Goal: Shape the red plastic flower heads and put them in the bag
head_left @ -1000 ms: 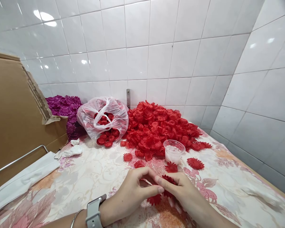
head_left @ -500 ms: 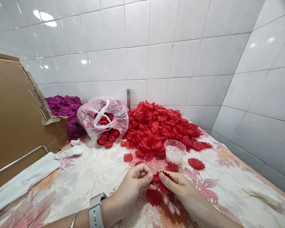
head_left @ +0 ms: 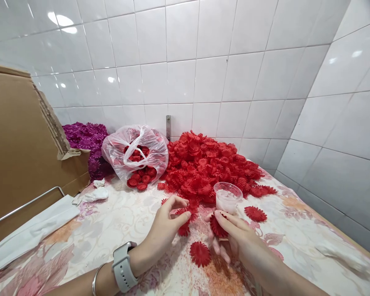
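Observation:
My right hand pinches a dark red fabric flower between thumb and fingers, just in front of a clear plastic cup with whitish contents. My left hand, wearing a grey watch, has thumb and forefinger apart over a red flower piece at the near edge of the heap; whether it touches the piece is not clear. One flat red flower lies on the cloth between my wrists. A big pile of red flowers rises behind both hands.
A tied plastic bag of red flowers stands left of the pile, with purple flowers beyond it. At the left is a cardboard box. Another red flower lies right of the cup. White tiled walls close off the back and right.
My left hand has moved away from the flower in my right hand, up and left to the pile's near edge, and its fingers have parted. My right hand keeps its flower.

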The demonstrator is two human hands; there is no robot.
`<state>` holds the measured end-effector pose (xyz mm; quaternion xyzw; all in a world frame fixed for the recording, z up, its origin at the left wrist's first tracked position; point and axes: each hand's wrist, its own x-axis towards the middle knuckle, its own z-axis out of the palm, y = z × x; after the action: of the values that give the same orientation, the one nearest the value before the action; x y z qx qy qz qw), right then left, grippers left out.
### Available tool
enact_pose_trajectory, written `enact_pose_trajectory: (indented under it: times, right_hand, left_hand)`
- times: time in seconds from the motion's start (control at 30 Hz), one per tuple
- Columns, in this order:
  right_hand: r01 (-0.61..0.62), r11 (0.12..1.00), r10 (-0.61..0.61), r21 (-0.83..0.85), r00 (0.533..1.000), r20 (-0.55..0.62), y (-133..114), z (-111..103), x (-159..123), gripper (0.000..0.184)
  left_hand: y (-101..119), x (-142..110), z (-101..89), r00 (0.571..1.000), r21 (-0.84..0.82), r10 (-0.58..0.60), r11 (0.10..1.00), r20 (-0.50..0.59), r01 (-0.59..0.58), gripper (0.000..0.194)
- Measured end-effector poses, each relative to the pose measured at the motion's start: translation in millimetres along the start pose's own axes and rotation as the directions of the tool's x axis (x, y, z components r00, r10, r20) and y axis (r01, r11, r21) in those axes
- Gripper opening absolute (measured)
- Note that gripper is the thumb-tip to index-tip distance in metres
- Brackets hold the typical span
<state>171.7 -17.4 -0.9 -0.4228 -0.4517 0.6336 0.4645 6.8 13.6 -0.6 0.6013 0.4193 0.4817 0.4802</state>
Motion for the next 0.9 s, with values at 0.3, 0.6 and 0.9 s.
enact_pose_trajectory:
  times: [0.3, 0.6, 0.9]
  right_hand:
    - [-0.080, 0.997, 0.080, -0.021, 0.997, 0.018, 3.0, -1.3, -3.7, 0.019]
    - [0.032, 0.942, -0.007, -0.334, 0.997, 0.075, 5.7, -0.9, -1.7, 0.028]
    - [0.185, 0.853, -0.160, -0.489, 0.983, 0.092, 9.2, -3.5, -2.8, 0.019]
  left_hand:
    - [7.4, -14.6, 2.6, 0.952, 0.425, 0.230, 0.855, 0.200, -0.296, 0.012]
    - [10.2, -17.7, 4.0, 0.927, 0.424, 0.200, 0.845, 0.317, -0.327, 0.011]
    - [12.7, -20.9, 5.6, 0.930, 0.413, 0.174, 0.859, 0.323, -0.304, 0.005]
